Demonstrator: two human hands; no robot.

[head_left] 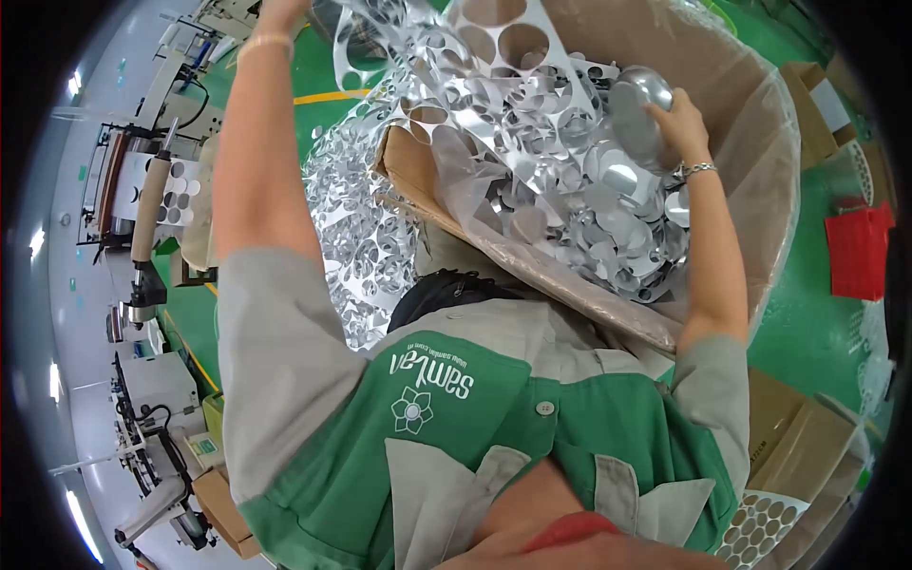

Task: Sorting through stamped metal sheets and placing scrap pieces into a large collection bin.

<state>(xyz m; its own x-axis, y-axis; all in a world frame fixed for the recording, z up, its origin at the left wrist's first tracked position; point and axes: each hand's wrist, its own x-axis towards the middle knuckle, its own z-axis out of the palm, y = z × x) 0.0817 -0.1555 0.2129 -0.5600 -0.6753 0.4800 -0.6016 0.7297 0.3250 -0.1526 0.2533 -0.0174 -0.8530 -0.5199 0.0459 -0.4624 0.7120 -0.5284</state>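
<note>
My right hand (680,125) is closed around a stack of round silver foil discs (631,122), held over a large carton lined with clear plastic. Loose foil discs (608,223) lie heaped inside, mixed with scrap foil full of round holes. At the top edge is my left hand (281,13), raised on an outstretched arm; its fingers are cut off by the frame. Close to it, a crumpled punched foil sheet (353,74) stretches toward the carton. Whether the left hand holds this sheet cannot be seen.
The carton's plastic-lined rim (777,204) curves round on the right. A big pile of punched foil scrap (356,228) lies left of it on the green floor. Machines (161,399) line the left side. A red bag (858,252) and cardboard boxes (798,432) stand at right.
</note>
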